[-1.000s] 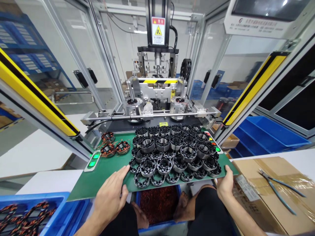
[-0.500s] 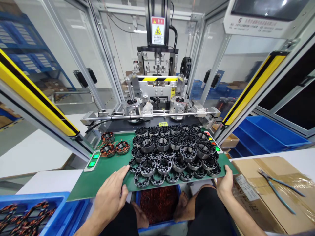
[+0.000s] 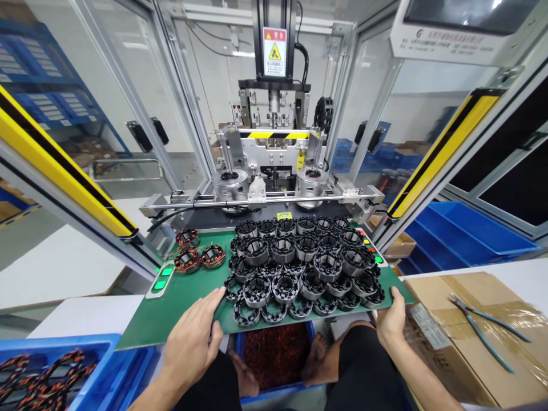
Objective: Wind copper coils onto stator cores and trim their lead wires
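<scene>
The left hand [image 3: 192, 338] is laid flat and open on the near edge of the green board [image 3: 171, 311], with nothing held. The right hand [image 3: 390, 322] is set at the board's near right corner, thumb on top. Its fingers are hidden, so its grip cannot be told. Between the hands, roughly thirty black rings [image 3: 299, 262] are heaped, overlapped too much for an exact count. They are laid flat, bores upward, and the heap's long axis runs left to right. Three copper-wound stators [image 3: 197, 257] are seen at far left, and one pair of pliers [image 3: 483, 328] at right.
</scene>
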`<state>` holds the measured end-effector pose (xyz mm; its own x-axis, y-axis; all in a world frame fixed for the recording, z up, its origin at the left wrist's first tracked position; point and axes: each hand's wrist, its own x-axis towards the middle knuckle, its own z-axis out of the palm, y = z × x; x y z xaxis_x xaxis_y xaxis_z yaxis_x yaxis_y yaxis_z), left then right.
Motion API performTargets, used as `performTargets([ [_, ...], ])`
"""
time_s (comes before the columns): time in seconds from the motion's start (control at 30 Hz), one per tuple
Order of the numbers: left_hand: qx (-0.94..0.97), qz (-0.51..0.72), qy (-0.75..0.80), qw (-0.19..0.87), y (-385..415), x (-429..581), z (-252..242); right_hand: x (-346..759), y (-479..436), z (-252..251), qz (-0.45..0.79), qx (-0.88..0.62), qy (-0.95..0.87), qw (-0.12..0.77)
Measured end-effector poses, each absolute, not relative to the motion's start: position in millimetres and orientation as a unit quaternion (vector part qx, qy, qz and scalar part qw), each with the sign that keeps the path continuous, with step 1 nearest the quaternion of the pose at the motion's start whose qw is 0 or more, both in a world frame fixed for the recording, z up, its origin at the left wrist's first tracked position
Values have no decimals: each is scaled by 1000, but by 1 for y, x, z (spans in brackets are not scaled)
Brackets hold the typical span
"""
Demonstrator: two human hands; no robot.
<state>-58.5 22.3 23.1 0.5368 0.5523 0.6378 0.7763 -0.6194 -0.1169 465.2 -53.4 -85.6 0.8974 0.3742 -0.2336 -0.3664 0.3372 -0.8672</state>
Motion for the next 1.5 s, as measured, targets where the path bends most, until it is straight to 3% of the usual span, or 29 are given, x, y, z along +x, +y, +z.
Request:
performTargets([
  [1.5,-856,-280,-389,194,21,-58,25,447,-51,-58,222,-539,32,812],
])
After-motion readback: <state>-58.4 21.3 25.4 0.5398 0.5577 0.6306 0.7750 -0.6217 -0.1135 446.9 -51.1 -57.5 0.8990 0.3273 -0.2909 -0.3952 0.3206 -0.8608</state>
